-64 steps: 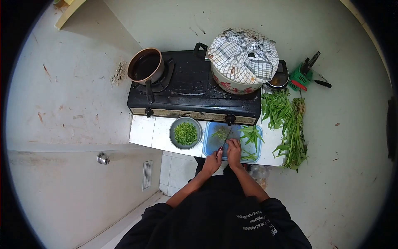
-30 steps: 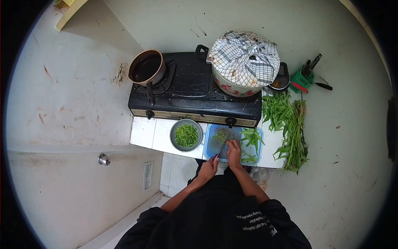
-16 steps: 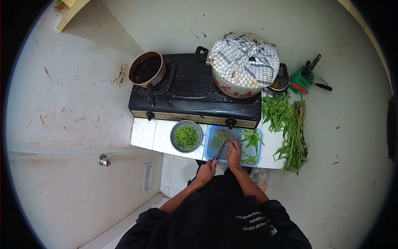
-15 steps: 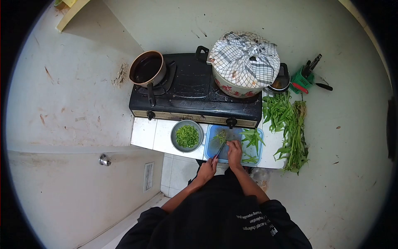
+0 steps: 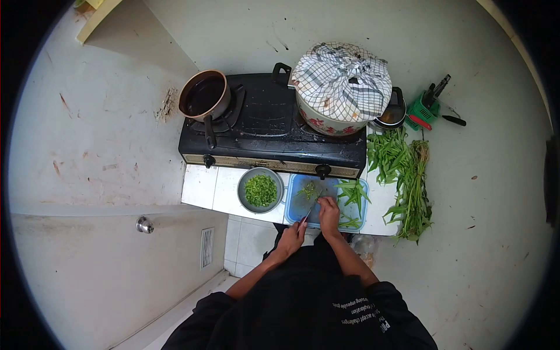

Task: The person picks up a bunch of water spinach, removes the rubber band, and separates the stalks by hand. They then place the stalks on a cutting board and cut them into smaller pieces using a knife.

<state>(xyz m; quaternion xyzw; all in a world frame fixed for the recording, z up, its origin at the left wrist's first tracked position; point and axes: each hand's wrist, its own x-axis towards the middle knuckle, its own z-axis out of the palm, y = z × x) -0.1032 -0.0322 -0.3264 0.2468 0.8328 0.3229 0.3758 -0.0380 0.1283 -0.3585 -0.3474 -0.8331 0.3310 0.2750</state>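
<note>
My left hand [image 5: 290, 239] is closed around the handle of a knife [image 5: 310, 212], whose blade slants up and to the right over a blue-rimmed cutting board [image 5: 297, 203]. On the board my right hand [image 5: 329, 217] is closed with its fingertips bent beside the blade, pressing leafy greens that its fingers mostly hide. Finely cut greens [image 5: 308, 189] lie just beyond the blade. Whole leaves [image 5: 352, 191] rest at the board's right side, and a few stems [image 5: 349, 221] lie near its lower right corner. Left of the board, a grey bowl [image 5: 241, 199] holds chopped greens [image 5: 260, 191].
A black two-burner stove [image 5: 265, 111] stands behind the board. It carries a saucepan [image 5: 191, 112] with dark liquid and a large pot [image 5: 318, 119] topped by a checked cloth [image 5: 341, 81]. Bundled leafy greens [image 5: 417, 186] lie right, below a green utensil basket [image 5: 419, 109].
The knife blade has shifted slightly beside my right fingertips, and the cut greens look more spread out. The whole view has moved a little; both hands keep their grips.
</note>
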